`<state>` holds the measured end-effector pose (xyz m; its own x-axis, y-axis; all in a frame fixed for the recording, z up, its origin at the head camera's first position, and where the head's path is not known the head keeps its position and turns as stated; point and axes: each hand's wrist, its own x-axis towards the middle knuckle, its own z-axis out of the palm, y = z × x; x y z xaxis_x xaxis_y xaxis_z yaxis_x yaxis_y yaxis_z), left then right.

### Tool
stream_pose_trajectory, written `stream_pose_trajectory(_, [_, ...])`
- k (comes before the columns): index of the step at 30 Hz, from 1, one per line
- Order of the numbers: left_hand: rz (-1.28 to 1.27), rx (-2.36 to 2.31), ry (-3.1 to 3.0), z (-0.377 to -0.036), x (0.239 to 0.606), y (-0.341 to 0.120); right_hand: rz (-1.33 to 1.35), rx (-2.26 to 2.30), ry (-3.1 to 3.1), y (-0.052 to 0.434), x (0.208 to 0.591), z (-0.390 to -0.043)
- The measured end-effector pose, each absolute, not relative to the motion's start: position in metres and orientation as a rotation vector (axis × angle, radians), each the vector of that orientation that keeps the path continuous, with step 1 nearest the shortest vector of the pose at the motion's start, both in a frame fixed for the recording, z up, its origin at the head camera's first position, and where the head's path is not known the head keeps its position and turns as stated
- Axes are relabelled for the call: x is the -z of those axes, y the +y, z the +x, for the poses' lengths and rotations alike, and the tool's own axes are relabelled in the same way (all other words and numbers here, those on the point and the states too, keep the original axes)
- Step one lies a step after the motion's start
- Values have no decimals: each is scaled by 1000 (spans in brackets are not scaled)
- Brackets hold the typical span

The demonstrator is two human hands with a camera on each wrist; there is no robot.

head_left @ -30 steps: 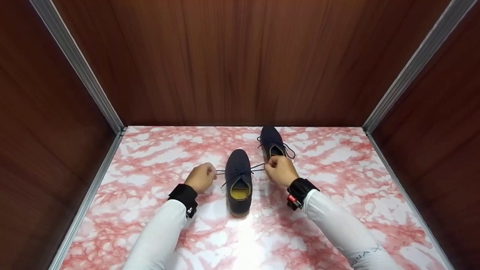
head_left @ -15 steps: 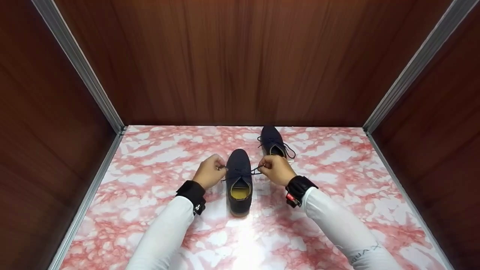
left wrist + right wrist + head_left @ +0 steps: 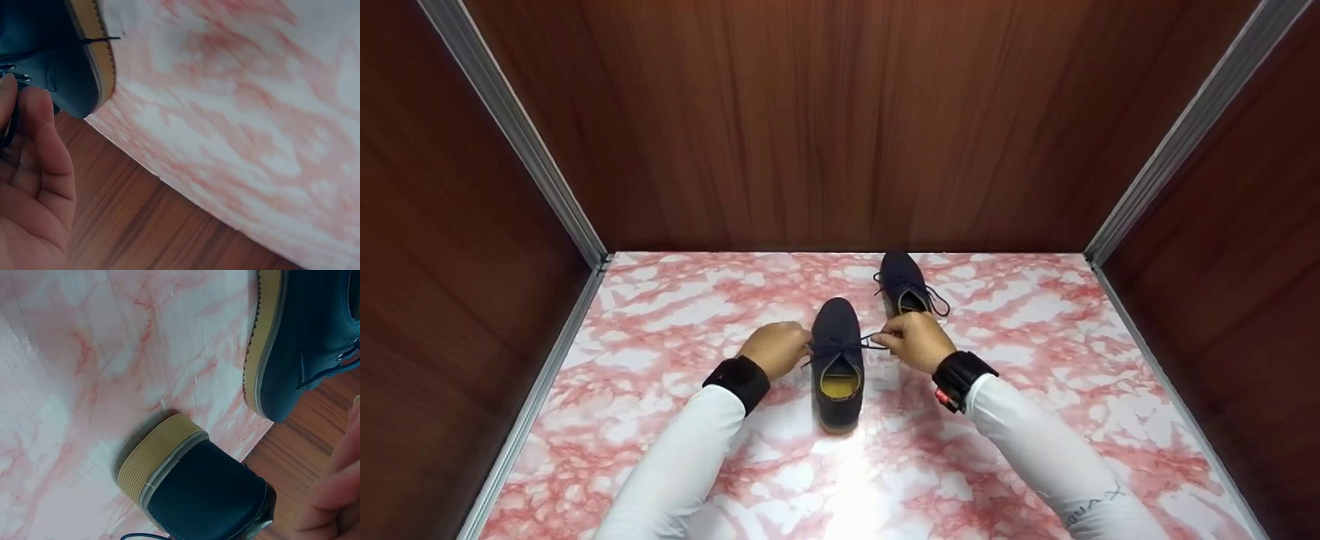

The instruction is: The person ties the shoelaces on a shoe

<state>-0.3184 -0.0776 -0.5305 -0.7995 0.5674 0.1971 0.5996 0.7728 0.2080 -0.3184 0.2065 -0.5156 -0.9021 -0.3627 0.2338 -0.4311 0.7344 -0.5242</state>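
Note:
A dark navy lace-up shoe (image 3: pixel 835 319) with a yellow insole stands upright in the head view, its toe pointing away from me. At its left side my left hand (image 3: pixel 775 350) pinches a loop of the shoelace (image 3: pixel 12 124), seen between thumb and fingers in the left wrist view. Opposite, my right hand (image 3: pixel 916 341) pinches the bow's other loop (image 3: pixel 875 342) between thumb and forefinger, just off the shoe's right side. One loose lace end (image 3: pixel 104 39) sticks out past the tan sole. My right fingertips are partly cut off in the right wrist view.
A matching shoe (image 3: pixel 901 276) with a tied bow stands farther back, its heel (image 3: pixel 202 492) close to my right hand. The red-and-white marbled surface (image 3: pixel 675 465) meets a brown wood-look panel (image 3: pixel 840 127) behind. Similar panels with grey metal corner strips (image 3: pixel 525 135) flank both sides.
My left hand has come right, up against the shoe, and turned its back more upward. The lace on that side now shows less. My right hand has shifted slightly left toward the shoe.

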Motion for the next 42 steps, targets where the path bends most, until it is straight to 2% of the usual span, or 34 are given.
stream_pose_trajectory(15, [-905, 226, -2917, -315, 537, -81, 576, -551, -2946, 206, 518, -313])
stream_pose_trajectory(26, [-888, 276, -2961, -317, 539, -86, 777, -740, -3003, 210, 517, -316])
stream_pose_trajectory(42, [-932, 366, -2935, -319, 542, -88, 618, -490, -2730, 212, 534, -313])
